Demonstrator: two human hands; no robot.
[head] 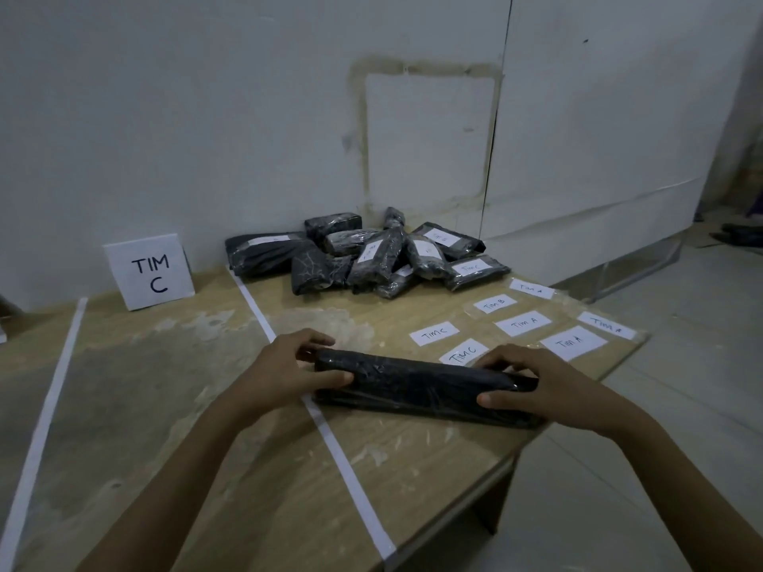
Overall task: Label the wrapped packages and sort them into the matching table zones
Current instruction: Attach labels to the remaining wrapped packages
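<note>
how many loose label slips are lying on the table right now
7, all beyond the held package: near TIM C slip, far TIM C slip, TIM B slip, and four TIM A slips nearer the right edge. The package may hide more.

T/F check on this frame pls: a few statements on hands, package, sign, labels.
1. The left hand and right hand both hold the package. True.
2. The package already bears a label. False: no label shows on its visible side.
3. The sign reads TIM A. False: it reads TIM C.
4. Loose labels lie on the table beyond the package. True.
</note>
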